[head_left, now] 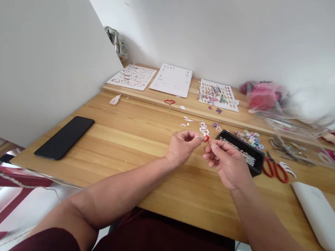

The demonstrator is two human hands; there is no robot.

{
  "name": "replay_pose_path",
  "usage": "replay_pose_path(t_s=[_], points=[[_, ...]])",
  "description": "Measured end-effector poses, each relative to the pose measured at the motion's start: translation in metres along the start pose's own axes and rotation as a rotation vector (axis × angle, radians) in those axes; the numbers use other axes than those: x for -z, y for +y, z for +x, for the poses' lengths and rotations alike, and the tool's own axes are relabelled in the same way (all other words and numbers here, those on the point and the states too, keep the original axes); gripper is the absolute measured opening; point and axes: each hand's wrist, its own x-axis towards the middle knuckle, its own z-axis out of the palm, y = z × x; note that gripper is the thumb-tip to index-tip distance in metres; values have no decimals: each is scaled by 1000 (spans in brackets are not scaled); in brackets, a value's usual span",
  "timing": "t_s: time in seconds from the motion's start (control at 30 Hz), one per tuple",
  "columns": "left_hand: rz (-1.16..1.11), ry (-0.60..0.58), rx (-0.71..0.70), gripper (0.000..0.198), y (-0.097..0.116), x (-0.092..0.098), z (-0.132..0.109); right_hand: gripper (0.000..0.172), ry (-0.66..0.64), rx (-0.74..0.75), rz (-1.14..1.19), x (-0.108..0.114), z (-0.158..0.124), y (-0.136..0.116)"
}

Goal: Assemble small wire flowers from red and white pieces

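Both hands meet above the middle of the wooden table (pixel 140 138). My left hand (pixel 182 144) pinches a small red piece (pixel 206 138), whose exact kind is too small to tell. From the other side, the fingertips of my right hand (pixel 224 157) close on the same piece. Just beyond the fingers lie curly white cut-out scraps (pixel 204 127). Beside my right hand stands a black tray (pixel 257 166) filled with small shiny beads (pixel 247 157). A red heart-shaped outline on a thin stick (pixel 170 101) lies farther back, near the raised ledge.
A black phone (pixel 65 137) lies at left, near a small white glue bottle (pixel 115 99). Red-handled pliers (pixel 276 169), thread spools (pixel 250 138) and a white power bank (pixel 322 215) are at right. Paper sheets (pixel 171 80) lie on the back ledge; a grey panel (pixel 40 48) rises at left.
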Motion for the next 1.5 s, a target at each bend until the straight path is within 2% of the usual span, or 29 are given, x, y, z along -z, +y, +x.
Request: replay_pose_path(t_s=[0.2,0.37,0.57,0.7,0.93,1.1,1.2,1.3,1.5], points=[[38,-83,-31,19,-2,-2,-5,36,1,-56,93,-2,0,-2],[23,-63,-12,22,-4,-2,-4,38,39,-97,127,-4,3,-1],[-6,-66,-14,20,-5,-2,-3,32,48,-7,140,-7,6,0],[-4,-62,-17,19,-4,-3,-3,34,47,65,128,-9,6,2],[-9,-44,14,19,1,-1,-1,40,24,2,77,5,-1,-3],[3,-27,25,20,0,-1,-1,50,40,48,50,8,-7,-4],[18,-33,8,20,-1,-2,-2,43,1,36,37,3,-7,-1],[39,-70,-12,21,-2,-2,-4,38,18,35,75,-1,-4,3],[75,-69,-58,20,-4,-2,-4,36,30,-23,146,-2,3,2]])
